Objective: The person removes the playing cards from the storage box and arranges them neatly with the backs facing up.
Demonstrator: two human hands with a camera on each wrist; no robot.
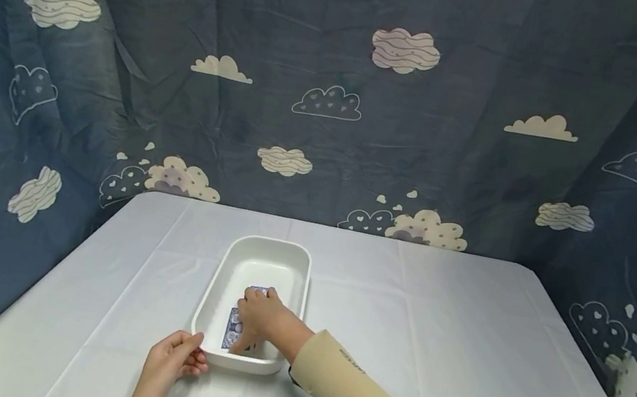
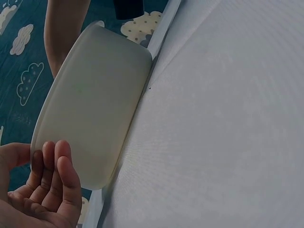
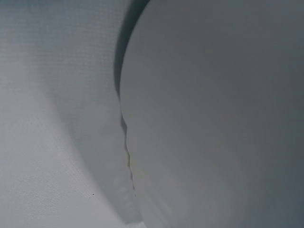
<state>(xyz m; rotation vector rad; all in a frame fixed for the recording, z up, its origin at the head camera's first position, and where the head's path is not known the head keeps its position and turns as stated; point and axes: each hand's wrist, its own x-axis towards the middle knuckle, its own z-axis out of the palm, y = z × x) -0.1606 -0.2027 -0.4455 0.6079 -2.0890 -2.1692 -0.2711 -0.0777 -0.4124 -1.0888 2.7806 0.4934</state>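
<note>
A deep white plastic tray [image 1: 232, 261] with rounded corners stands on the table. My left hand [image 1: 172, 357] pinches its rim at the near left corner; in the left wrist view the thumb is at the rim and the fingers [image 2: 69, 175] curl against the outer wall. My right hand [image 1: 260, 319] reaches down into the tray, its thumb toward the near end and its fingers toward the far end, gripping playing cards. A blue patterned card back [image 1: 230, 331] shows left of the hand, and another blue edge shows beyond the fingertips. The palm hides the rest.
White cloth [image 1: 425, 357] covers the table around the tray. A dark blue curtain [image 1: 327, 144] with cloud prints hangs behind and at both sides. The right wrist view shows only the tray's outer wall [image 3: 213, 114] close up and the cloth.
</note>
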